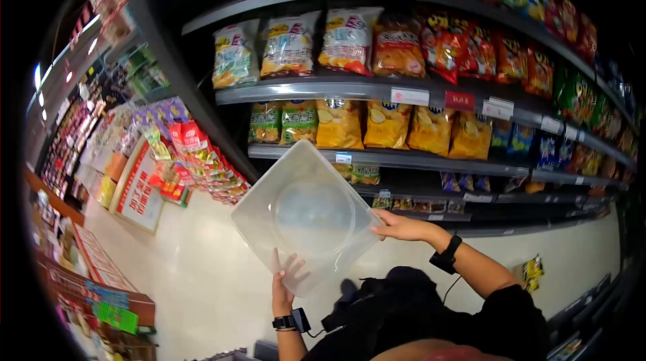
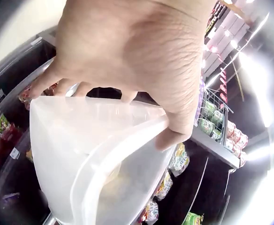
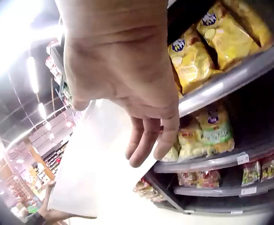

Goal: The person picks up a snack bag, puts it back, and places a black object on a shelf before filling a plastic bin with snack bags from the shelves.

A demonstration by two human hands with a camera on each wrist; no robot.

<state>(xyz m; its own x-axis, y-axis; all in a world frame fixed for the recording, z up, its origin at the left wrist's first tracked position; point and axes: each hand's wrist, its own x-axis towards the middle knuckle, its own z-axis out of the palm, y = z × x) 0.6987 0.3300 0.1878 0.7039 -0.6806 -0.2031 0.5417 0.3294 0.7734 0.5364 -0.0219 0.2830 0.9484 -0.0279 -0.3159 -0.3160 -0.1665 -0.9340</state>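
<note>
2 hands [image 1: 282, 287] [image 1: 404, 228] — both closed in grip on transl. plastic bin [image 1: 315, 209], nr snack shelves [image 1: 289, 90]

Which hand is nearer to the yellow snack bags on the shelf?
Right. In the head view, the right hand is below the yellow snack bags, at the right corner of the translucent container; the left hand is farther down and left, at its bottom corner.
</note>
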